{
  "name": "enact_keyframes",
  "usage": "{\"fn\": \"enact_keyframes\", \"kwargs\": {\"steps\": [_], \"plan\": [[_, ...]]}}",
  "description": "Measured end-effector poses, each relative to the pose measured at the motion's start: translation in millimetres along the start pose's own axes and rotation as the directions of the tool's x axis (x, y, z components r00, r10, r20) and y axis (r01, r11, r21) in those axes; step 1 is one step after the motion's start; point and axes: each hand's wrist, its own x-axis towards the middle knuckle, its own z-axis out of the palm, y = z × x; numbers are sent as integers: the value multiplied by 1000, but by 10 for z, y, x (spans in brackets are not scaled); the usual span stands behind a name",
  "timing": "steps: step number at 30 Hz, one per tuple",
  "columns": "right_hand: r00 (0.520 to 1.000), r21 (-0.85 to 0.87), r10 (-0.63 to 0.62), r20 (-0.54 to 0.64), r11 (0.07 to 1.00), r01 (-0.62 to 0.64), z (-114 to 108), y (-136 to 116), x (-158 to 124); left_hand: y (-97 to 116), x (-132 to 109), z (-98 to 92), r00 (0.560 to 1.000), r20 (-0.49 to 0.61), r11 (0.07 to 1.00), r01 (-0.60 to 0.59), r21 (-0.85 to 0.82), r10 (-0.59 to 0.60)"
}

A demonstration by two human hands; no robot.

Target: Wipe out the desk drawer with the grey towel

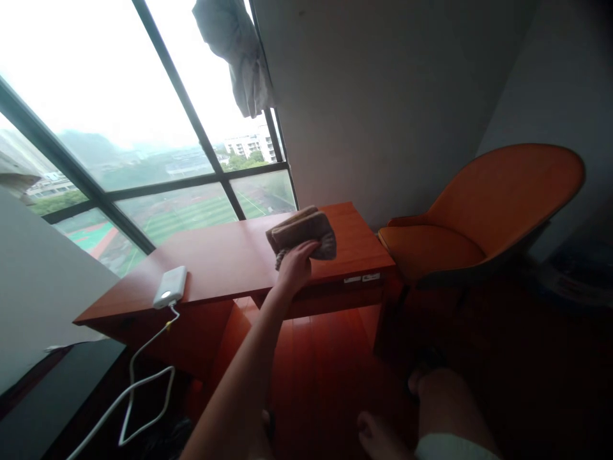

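Observation:
My left hand (295, 263) reaches out over the desk and is closed on a folded brown cloth (306, 230). The cloth rests on the right part of the reddish wooden desk (230, 249), and its folds hide some of my fingers. What looks like my right hand (378, 437) hangs low at the bottom edge, dim and partly cut off, so its fingers cannot be made out well. Toward the desk's left end lies a white power bank (171, 286) with a white cable (143, 381) plugged into it.
An orange chair (445, 223) stands right of the desk, by the grey wall (373, 108). Behind the desk is a large window (220, 172) with grey fabric (239, 57) hanging at its frame. A dark flat panel (62, 396) is at lower left. My legs show below.

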Motion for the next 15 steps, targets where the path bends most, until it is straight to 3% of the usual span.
{"fn": "enact_keyframes", "kwargs": {"steps": [2,5,8,15], "plan": [[1000,-3,-7,5,1000,7,21,17,22,-76,-167,206,979,189,960,20,280,-76],[1000,18,-14,11,1000,14,30,59,37,-94,-421,457,963,217,879,40,476,-161],[1000,52,-16,4,999,16,19,97,27,-72,-537,536,972,190,865,24,501,-136],[1000,73,-6,18,997,4,25,100,35,83,-544,439,987,123,922,47,385,-102]]}}
